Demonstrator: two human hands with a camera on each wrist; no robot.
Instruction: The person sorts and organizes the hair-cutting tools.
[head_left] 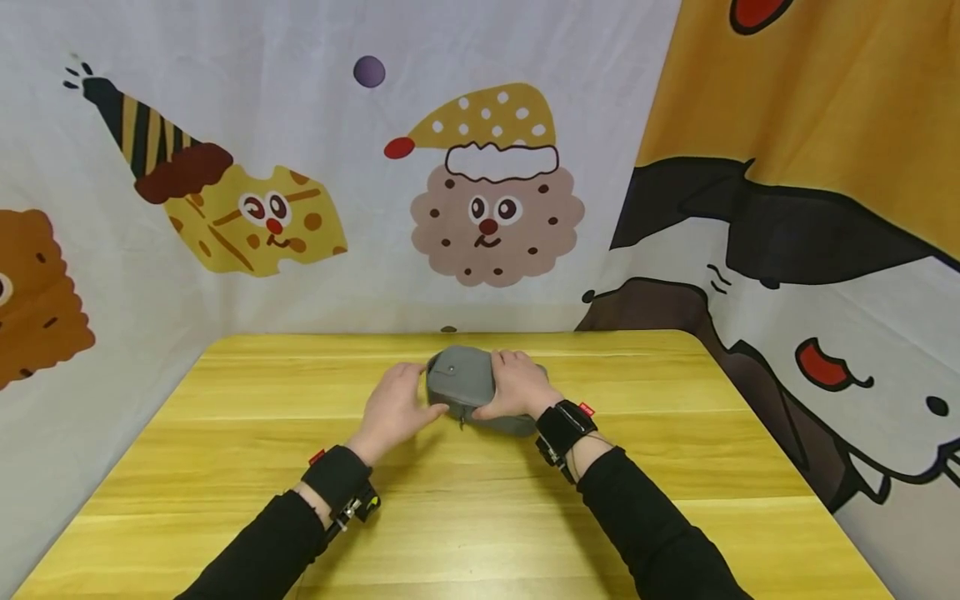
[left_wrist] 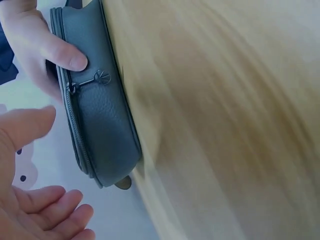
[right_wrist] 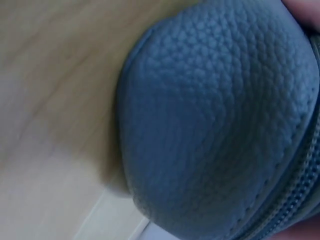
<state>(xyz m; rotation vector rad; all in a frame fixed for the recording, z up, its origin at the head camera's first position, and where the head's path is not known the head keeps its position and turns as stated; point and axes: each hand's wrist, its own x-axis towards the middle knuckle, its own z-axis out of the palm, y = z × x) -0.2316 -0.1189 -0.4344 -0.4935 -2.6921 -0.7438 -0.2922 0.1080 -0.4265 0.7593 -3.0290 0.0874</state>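
Note:
A grey zippered pouch [head_left: 461, 377] with a pebbled, leather-like surface lies near the far side of the wooden table. My right hand [head_left: 522, 389] grips it from above, thumb on the near side and fingers over the top. At the pouch's left end is my left hand [head_left: 393, 410], thumb and fingers spread around that end. The left wrist view shows those fingers loosely bent and apart from the pouch. A dark zipper pull [left_wrist: 95, 80] hangs on the side, just beside the right thumb. Close up in the right wrist view, the zipper [right_wrist: 295, 192] runs along the pouch's edge.
The table [head_left: 450, 517] has light wood grain and rounded far corners. Behind it and along both sides hangs a cloth backdrop [head_left: 300, 100] printed with cartoon food figures. Black straps with small cameras [head_left: 341, 483] are on both wrists.

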